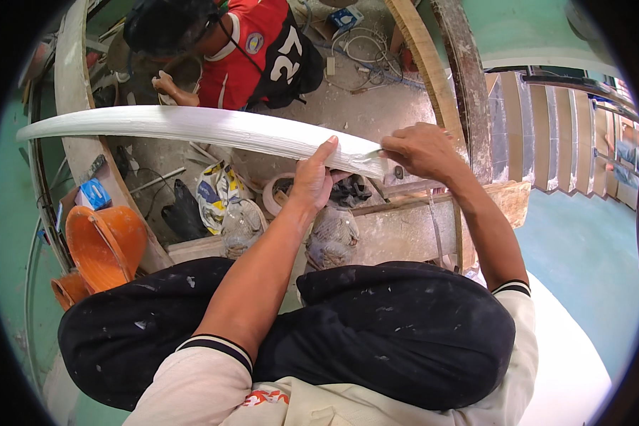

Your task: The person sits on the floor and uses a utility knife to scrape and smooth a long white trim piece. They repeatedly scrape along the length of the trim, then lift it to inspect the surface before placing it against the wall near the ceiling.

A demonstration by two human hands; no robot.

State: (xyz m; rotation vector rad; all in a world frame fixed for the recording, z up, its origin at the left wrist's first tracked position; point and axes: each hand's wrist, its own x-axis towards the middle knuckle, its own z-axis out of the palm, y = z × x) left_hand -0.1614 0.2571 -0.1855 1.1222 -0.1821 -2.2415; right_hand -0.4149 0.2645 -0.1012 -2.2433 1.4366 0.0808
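Observation:
A long white strip with streaked faces lies crosswise in front of me, high above my knees. My left hand grips it right of its middle, thumb over the near face. At the strip's right end, my right hand has its fingers curled, knuckles up; what is at its fingertips is too small and hidden to make out. Below that end are dark plastic bags and some small grey items.
A co-worker in a red shirt crouches beyond the strip. Around me are wooden planks, orange buckets, a blue box, sacks and coiled hoses. A staircase descends at the right, beside a pale blue surface.

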